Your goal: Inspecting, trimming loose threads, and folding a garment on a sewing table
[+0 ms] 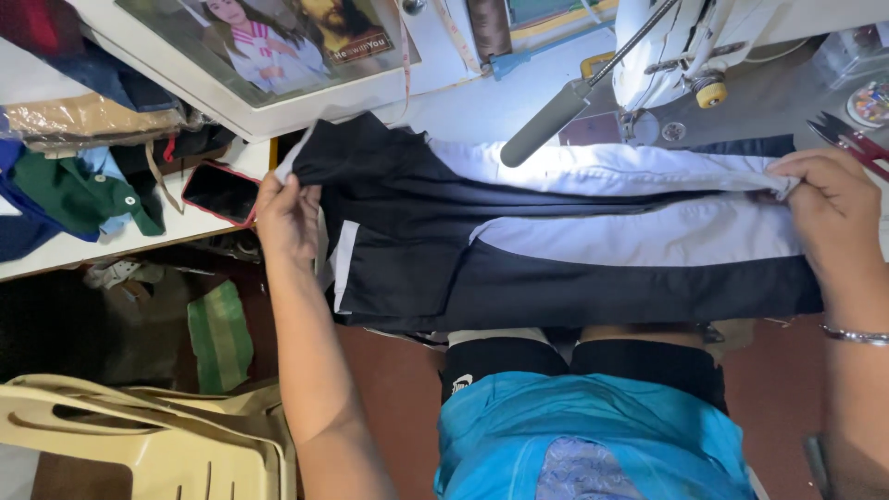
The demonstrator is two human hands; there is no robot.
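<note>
Left hand [287,218] and right hand [829,213] pinch the black-and-white garment [556,250] taut; phone [220,193] at nine o'clock, lamp arm [556,118] overhangs at twelve.

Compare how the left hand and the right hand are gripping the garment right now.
The left hand holds the dark end of the garment, fingers pointing up; the right hand pinches the white end, knuckles up, fingers curled. The right wrist wears a bracelet; the left wrist is bare. Both hold the cloth stretched flat between them.
</note>
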